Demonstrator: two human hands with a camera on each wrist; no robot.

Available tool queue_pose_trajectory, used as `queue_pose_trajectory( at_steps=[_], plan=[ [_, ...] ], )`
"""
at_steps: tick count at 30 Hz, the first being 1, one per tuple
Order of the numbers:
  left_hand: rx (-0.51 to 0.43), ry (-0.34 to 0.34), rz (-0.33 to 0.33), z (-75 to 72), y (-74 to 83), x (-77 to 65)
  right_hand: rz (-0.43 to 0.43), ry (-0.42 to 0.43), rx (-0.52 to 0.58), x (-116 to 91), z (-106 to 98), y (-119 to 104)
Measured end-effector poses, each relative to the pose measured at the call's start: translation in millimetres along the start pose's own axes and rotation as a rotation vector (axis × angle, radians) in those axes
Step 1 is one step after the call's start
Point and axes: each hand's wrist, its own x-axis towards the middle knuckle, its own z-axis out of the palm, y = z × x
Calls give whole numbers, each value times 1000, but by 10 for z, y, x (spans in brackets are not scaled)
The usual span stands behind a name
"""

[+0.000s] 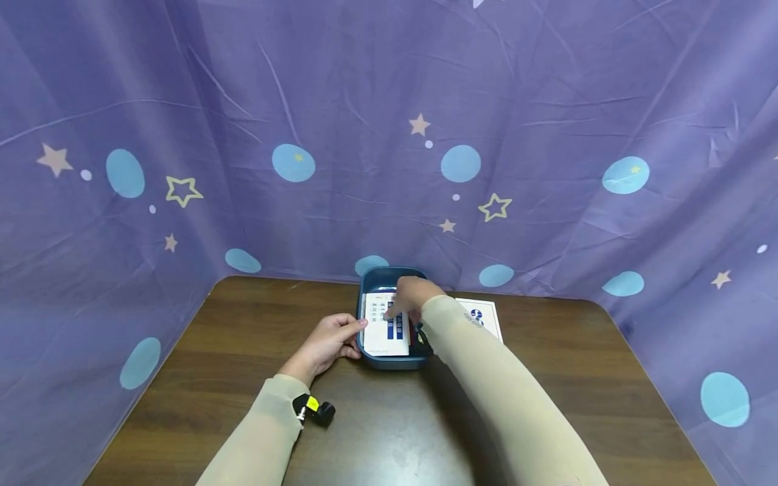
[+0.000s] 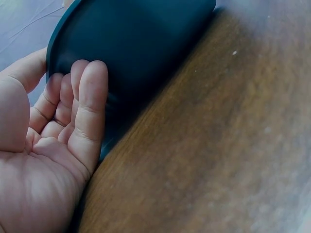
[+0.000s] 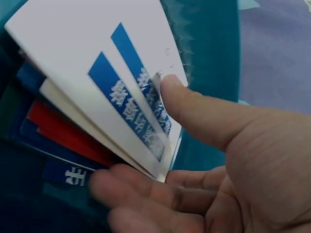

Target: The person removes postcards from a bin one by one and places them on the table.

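Note:
A dark teal plastic bin (image 1: 395, 363) stands near the far edge of the table. My left hand (image 1: 331, 341) holds its left side, the thumb over the rim and the curled fingers against the outer wall (image 2: 146, 43). Inside the bin lies a white booklet (image 1: 378, 341) with blue title bands and printed characters. Reaching in from the right, my right hand (image 1: 416, 293) grips the booklet by its edge. In the right wrist view the thumb lies on the white cover (image 3: 73, 34), with fingers at its lower edge. Red (image 3: 68, 136) and blue booklets show beneath it.
A white sheet (image 1: 483, 317) with a blue emblem lies right of the bin, partly hidden by the right sleeve (image 1: 486, 371). Behind the wooden table (image 1: 231, 351) hangs a purple curtain (image 1: 365, 101) with stars and dots.

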Motion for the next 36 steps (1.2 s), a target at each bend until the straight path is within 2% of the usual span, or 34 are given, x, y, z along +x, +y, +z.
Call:
queue_pose_trajectory(
  at_steps=[10,19,26,30,36],
  plan=[
    [-7,-6,2,13,7,8,-17,12,-37,-30,44,-26],
    [-4,-1,-2,5,6,9,-1,64,-16,-96,4,-46],
    [-5,1,-5,0,7,20,-68,102,-1,-97,-84,24],
    [-7,1,-4,-1,-2,36,-97,114,93,-105,-159,88],
    [-5,3,-6,6,-4,26,-125,147,343,-183,-228,344]
  ],
)
